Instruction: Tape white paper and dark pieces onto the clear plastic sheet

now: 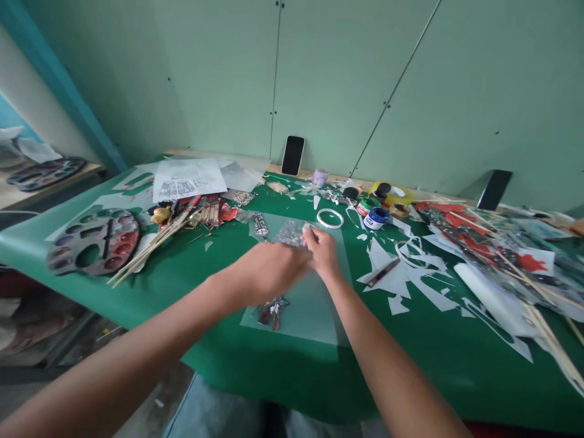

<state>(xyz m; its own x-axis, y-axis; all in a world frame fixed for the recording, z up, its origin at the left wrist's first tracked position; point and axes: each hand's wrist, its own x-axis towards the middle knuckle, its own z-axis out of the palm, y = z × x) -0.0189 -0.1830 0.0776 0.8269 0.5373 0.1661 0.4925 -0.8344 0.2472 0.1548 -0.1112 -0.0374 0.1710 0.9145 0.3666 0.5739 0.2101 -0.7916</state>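
Both my hands meet over a translucent plastic sheet lying on the green table. My left hand is blurred, fingers curled, just left of my right hand. The right hand's fingertips pinch a small pale piece at the edge of a glittery silver patch on the sheet. What the left hand holds, if anything, is hidden. A small dark cut-out figure lies on the sheet under my left wrist.
A round paint palette and a bundle of wooden sticks and brushes lie left. Paint pots, a white tape ring and paper scraps sit right. A phone leans against the wall.
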